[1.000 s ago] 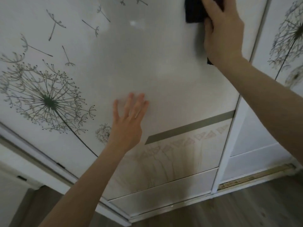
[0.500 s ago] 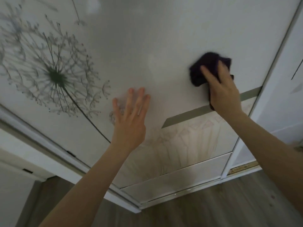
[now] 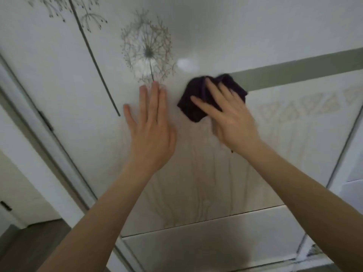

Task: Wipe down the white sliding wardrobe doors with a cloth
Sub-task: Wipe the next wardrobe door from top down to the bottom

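- White sliding wardrobe door [image 3: 216, 36] fills the view, with a dandelion print [image 3: 148, 53] above the hands.
- Left grip [image 3: 151, 132] lies flat on it, fingers straight, holding nothing.
- Right grip [image 3: 231, 118], fingers spread, presses a dark cloth [image 3: 193, 107] against the door at the grey band's [image 3: 294, 73] left end.

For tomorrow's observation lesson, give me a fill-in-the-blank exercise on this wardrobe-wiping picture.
The right hand presses the dark cloth against the ____ wardrobe door.
The left hand lies flat on the door, holding ____.
The printed flower above the left hand is a ____.
Missing words: white; nothing; dandelion.
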